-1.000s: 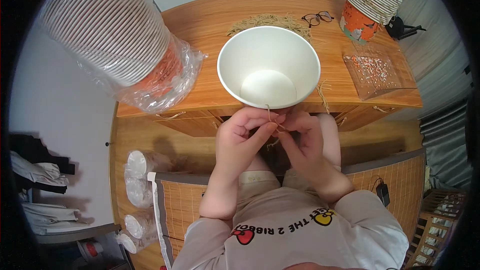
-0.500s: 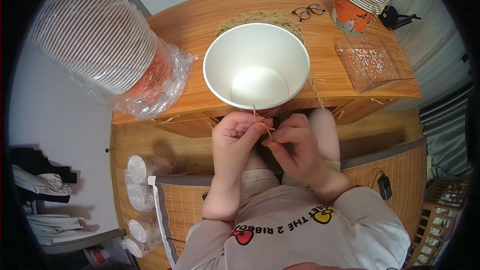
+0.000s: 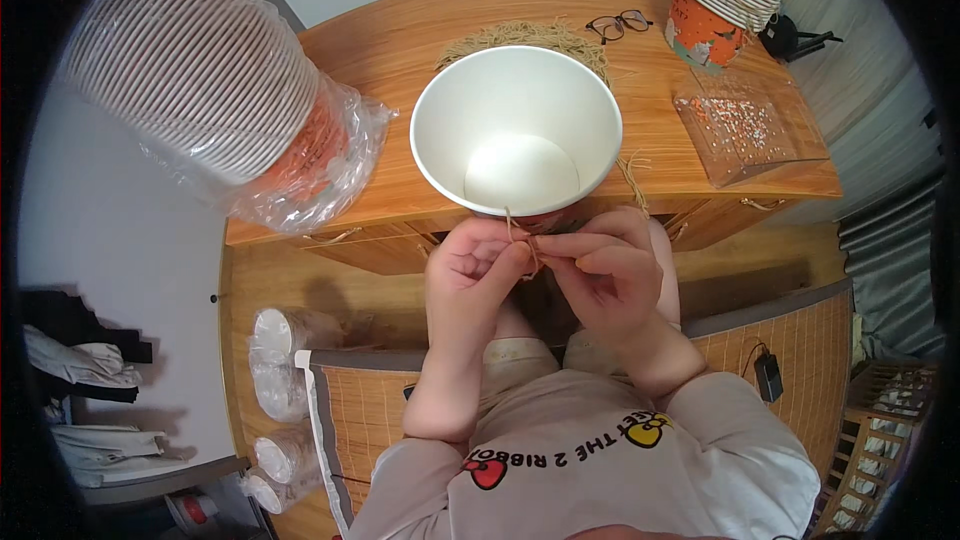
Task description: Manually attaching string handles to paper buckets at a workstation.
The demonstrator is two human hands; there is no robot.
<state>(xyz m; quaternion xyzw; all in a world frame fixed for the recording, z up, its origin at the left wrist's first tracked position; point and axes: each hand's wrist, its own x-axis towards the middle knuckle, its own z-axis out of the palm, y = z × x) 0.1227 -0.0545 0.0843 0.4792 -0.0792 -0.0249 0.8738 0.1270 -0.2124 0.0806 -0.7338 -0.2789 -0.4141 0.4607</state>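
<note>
In the head view, your left hand (image 3: 475,265) and right hand (image 3: 615,270) meet just below the near rim of a white-lined bucket (image 3: 515,115), which faces you mouth upward at the front edge of the bench (image 3: 400,60); its base is hidden, so you cannot tell what bears it. A thin tan cord (image 3: 509,224) runs from that near rim down to your hands. Your left thumb and index finger are pressed together, pinching the cord, and your other left fingers are curled in. Your right thumb and forefinger meet the same cord just beside them, pinching it near its lower part; how the strands cross there is too small to tell. Behind the bucket lies a heap of tan strands (image 3: 520,35), with a smaller bunch of strands (image 3: 631,183) to its right at the bench edge. Glasses (image 3: 620,26) lie to the right of the heap. Farther right you have a stack of orange-printed buckets (image 3: 705,20), and nearer you a clear tray (image 3: 725,171) of small orange and white pieces (image 3: 735,120). At your left, a tall stack of buckets (image 3: 200,70) leans in clear plastic wrap
</note>
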